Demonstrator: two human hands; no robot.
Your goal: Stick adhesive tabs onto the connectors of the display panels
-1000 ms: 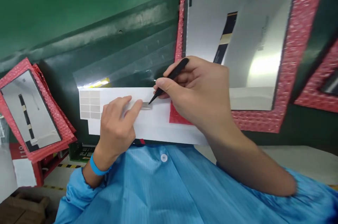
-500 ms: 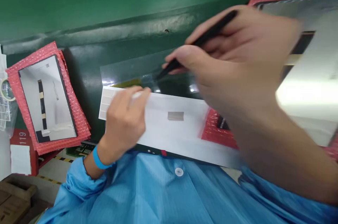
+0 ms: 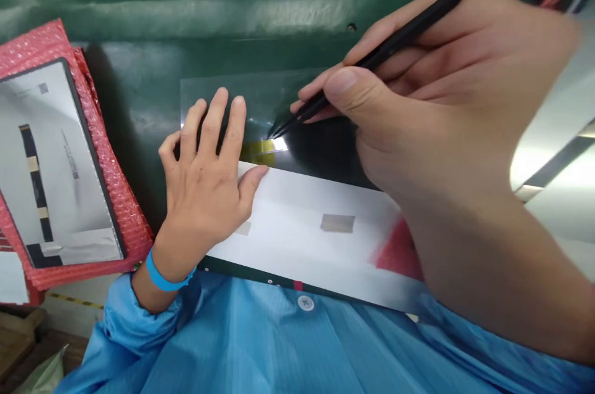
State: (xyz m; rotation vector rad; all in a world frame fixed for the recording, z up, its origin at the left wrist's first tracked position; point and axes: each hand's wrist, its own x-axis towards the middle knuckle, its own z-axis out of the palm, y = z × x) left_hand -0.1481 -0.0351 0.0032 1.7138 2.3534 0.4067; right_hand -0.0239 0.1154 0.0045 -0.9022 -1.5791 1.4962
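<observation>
My left hand [image 3: 207, 177] lies flat with its fingers spread, over a clear film [image 3: 269, 87] and the left part of a white sheet [image 3: 288, 208]. In my right hand [image 3: 418, 90] are black tweezers [image 3: 395, 38], held like a pen. Their tips point down-left at a small yellow strip [image 3: 260, 149] on the film, just above the sheet's top edge. Whether the tips touch it or grip anything is too small to tell. A small grey rectangle [image 3: 338, 223] lies on the white sheet.
At the left, a flat silver panel [image 3: 88, 196] with a dark rim rests on pink bubble wrap [image 3: 105, 177]. Part of another shiny panel [image 3: 558, 165] shows at the right, behind my right hand. Red material [image 3: 402, 251] shows beside my right wrist. The green mat [image 3: 139, 22] runs along the back.
My left hand has gone from bent, gathered fingers to lying flat and spread. The tweezers stay at the yellow strip, which now shows more clearly. The whole view has shifted and come closer.
</observation>
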